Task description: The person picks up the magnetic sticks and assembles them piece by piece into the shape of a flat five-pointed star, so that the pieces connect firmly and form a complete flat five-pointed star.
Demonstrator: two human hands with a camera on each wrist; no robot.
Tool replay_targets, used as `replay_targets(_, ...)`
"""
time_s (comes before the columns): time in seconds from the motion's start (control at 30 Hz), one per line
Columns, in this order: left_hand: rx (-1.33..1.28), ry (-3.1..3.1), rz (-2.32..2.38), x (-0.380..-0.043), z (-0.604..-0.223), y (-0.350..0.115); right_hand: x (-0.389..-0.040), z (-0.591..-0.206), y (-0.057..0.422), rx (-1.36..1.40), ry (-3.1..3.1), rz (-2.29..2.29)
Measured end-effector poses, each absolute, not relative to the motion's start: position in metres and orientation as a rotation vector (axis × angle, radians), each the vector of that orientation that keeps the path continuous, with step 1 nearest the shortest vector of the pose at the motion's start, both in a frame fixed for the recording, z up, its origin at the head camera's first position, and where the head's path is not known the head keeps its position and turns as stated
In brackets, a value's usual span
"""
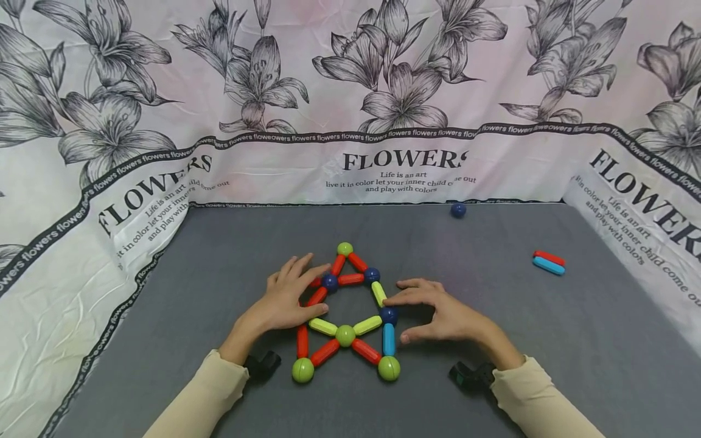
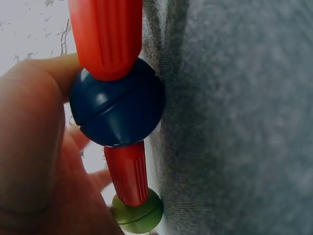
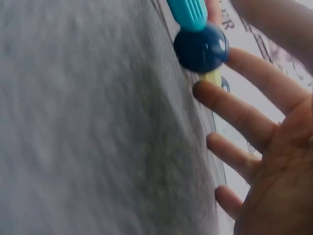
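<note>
A flat frame of magnetic rods and balls lies on the table: red rods (image 1: 350, 279), yellow-green rods (image 1: 323, 327), a light blue rod (image 1: 389, 339), dark blue balls (image 1: 372, 275) and green balls (image 1: 345, 336). My left hand (image 1: 287, 298) spreads over its left side, covering part of it, with the thumb reaching inside. In the left wrist view that thumb lies close beside a dark blue ball (image 2: 117, 105) joined to red rods. On the right side, my right hand (image 1: 446, 310) has its fingers extended; the index fingertip meets the dark blue ball (image 3: 201, 47) there.
A loose dark blue ball (image 1: 458, 210) lies near the table's back edge. To the right, a red rod (image 1: 549, 258) and a light blue rod (image 1: 549, 266) lie side by side. Flower-printed cloth (image 1: 405, 167) borders the grey table (image 1: 465, 243) at the back and sides.
</note>
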State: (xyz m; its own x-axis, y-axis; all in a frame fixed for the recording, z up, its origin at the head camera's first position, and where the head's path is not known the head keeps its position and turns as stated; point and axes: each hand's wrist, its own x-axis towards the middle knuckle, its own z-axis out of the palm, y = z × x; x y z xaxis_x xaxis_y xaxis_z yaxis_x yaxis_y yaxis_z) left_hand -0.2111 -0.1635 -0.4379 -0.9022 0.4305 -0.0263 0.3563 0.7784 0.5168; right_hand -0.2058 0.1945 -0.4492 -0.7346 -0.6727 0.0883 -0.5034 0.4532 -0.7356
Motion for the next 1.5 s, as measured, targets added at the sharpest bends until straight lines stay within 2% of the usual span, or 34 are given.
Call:
replay_targets(0.17,0.476,2.867,0.743,-0.212,-0.437,-0.166,-0.221,-0.448,0.219,-0.945,2.675,-1.164)
replay_targets(0.33,0.429,2.854,0.731,-0.212,-0.437,-0.165,-0.235,-0.445,0.270,-0.743,3.069,-1.252)
replay_targets(0.47,0.457,2.865,0.735,-0.211,-0.437,-0.164,-0.238,-0.444,0.320,-0.401,3.318,-1.159)
replay_targets(0.6,0.501,2.869,0.747,-0.210,-0.437,-0.163,-0.231,-0.450,0.364,0.005,3.302,-0.972)
replay_targets(0.73,0.514,2.873,0.740,-0.209,-0.439,-0.163,-0.226,-0.456,0.387,0.145,3.235,-0.844)
replay_targets(1.03,0.583,2.846,0.766,-0.209,-0.441,-0.162,-0.227,-0.458,0.387,0.016,3.312,-0.810)
replay_targets(1.3,0.586,2.835,0.765,-0.209,-0.439,-0.162,-0.231,-0.458,0.379,-0.272,3.263,-0.892)
replay_targets(1.5,0.586,2.838,0.761,-0.209,-0.438,-0.161,-0.234,-0.457,0.357,-0.476,3.198,-0.927)
